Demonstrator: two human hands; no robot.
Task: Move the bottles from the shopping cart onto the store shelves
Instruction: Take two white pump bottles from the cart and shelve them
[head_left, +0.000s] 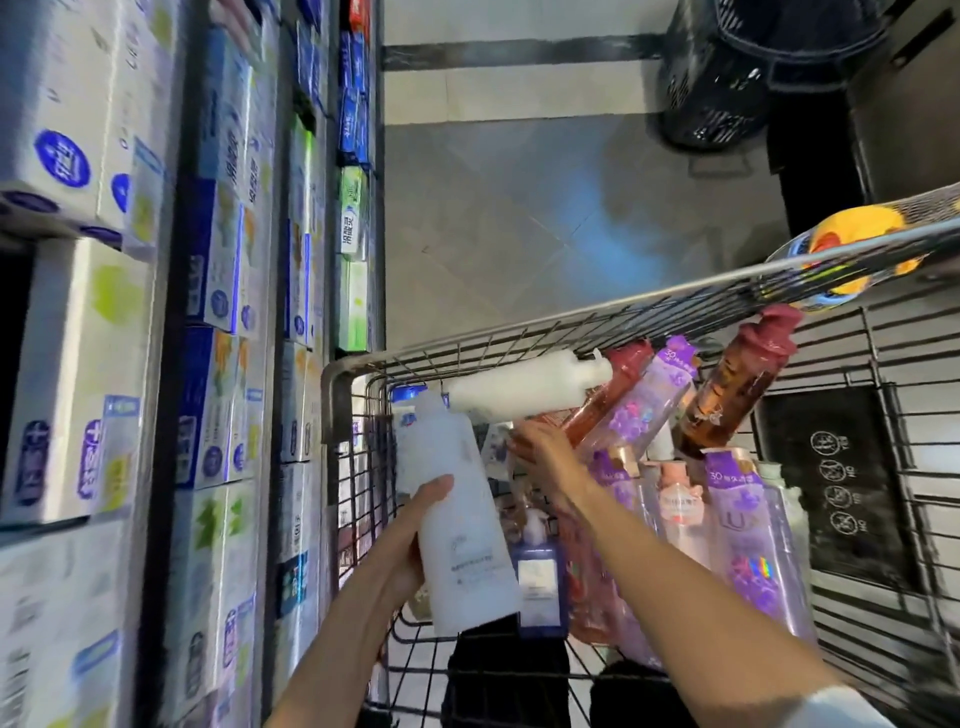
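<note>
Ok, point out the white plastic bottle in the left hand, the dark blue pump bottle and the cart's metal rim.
white plastic bottle (457, 514), head view, mid body.
dark blue pump bottle (537, 582), head view, front label.
shopping cart's metal rim (519, 339), head view, far top rail.

"LUX" on purple bottle

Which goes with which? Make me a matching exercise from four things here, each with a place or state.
Things:
1. white bottle
2. right hand
3. brown bottle
4. boxes

Places or states:
A. stacked on the shelves
B. leaning against the cart's far rim
C. held by the left hand
D. reaching among bottles in the cart

Pairs: 1-C, 2-D, 3-B, 4-A
</note>
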